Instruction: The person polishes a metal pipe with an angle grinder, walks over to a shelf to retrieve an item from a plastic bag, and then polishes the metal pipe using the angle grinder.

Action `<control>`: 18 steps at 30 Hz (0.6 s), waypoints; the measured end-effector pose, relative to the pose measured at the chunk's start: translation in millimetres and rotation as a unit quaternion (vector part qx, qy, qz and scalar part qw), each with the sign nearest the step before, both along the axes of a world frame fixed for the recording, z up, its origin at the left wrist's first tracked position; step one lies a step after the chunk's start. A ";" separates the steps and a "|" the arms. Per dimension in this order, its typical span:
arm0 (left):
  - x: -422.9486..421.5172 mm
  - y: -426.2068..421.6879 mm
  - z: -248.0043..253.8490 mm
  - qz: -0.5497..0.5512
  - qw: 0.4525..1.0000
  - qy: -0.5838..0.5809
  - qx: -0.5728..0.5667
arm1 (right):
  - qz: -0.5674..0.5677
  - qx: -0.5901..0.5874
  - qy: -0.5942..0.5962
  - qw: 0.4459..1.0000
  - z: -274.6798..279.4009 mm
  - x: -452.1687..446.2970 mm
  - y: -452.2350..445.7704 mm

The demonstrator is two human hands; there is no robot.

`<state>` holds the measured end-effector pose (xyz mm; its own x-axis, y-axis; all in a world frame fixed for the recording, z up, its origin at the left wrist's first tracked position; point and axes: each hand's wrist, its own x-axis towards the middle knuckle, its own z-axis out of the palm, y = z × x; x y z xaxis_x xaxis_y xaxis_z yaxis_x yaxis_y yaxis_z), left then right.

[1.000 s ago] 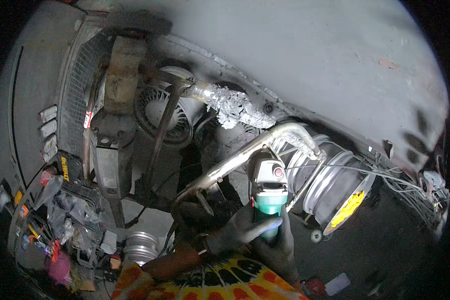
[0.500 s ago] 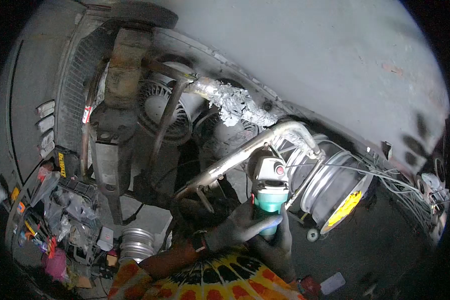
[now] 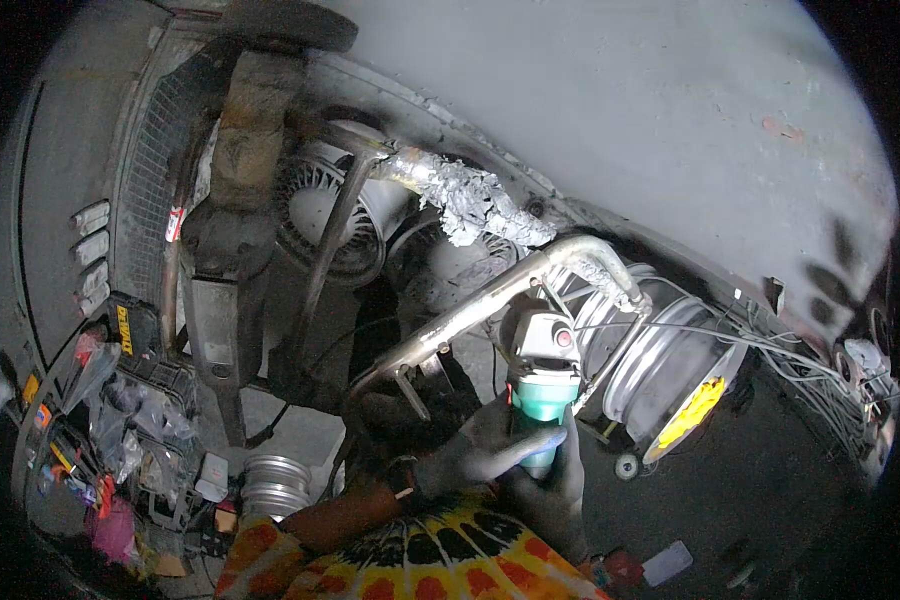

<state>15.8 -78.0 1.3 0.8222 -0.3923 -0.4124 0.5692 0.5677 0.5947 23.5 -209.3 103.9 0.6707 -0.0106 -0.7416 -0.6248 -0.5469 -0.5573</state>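
An angle grinder (image 3: pixel 547 395) with a teal body, a grey metal head and a red button is held low in front of me, head pointing away. My left hand (image 3: pixel 482 452), in a grey glove, closes round the left side of its body, thumb laid across it. From the other side my right hand (image 3: pixel 560 492), also gloved, wraps the body's lower right. The grinder's disc is hidden from this angle. Just beyond its head runs a bent metal tube frame (image 3: pixel 490 305), its surface scuffed and partly shiny.
Wheel rims (image 3: pixel 660 360) lie to the right, one with a yellow patch. Peeling silvery wrap (image 3: pixel 460 200) covers a pipe behind the frame. Grey cables (image 3: pixel 790 360) trail at the right. Tools and plastic bags (image 3: pixel 140 430) crowd the left. A pale wall (image 3: pixel 650 120) rises behind.
Both hands keep their hold on the angle grinder, which sits very slightly further right in view. Little else differs.
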 end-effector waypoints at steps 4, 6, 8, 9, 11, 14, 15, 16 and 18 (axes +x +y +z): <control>0.3 -3.2 -2.1 -0.043 0.999 0.022 -0.021 | 0.039 0.012 -0.023 0.999 -2.4 0.9 -8.7; -3.4 -8.0 -1.5 -0.034 0.998 0.027 -0.037 | 0.007 0.040 -0.013 0.999 0.3 0.4 -9.0; -6.5 -11.0 -2.5 -0.041 0.999 -0.023 0.000 | -0.007 0.014 0.023 1.000 7.0 4.7 -2.9; -6.4 -10.7 -1.5 -0.041 0.999 -0.023 0.001 | -0.007 0.015 0.023 1.000 6.5 4.7 -3.3; -3.4 -8.7 2.2 -0.038 0.997 0.031 -0.053 | 0.013 0.035 0.009 0.999 4.4 4.8 -6.1; 1.9 -2.1 6.2 -0.013 0.999 0.043 -0.028 | 0.010 0.043 -0.001 0.999 -5.6 -1.0 -11.4; 5.7 3.0 8.0 -0.013 0.999 0.042 -0.027 | 0.010 0.044 -0.002 0.999 -5.6 -0.4 -9.8; 10.1 9.5 9.7 -0.032 0.999 0.038 -0.019 | -0.004 0.066 -0.009 0.998 -5.4 1.4 -6.5; 12.2 12.0 9.7 -0.051 0.998 0.034 -0.012 | -0.018 0.086 -0.017 0.996 -5.0 6.1 -1.1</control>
<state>28.0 -66.0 11.0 0.7475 -0.4835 -0.4555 0.6638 0.5189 0.5386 29.6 -210.4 98.9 0.6971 0.0901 -0.7113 -0.6215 -0.4186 -0.6622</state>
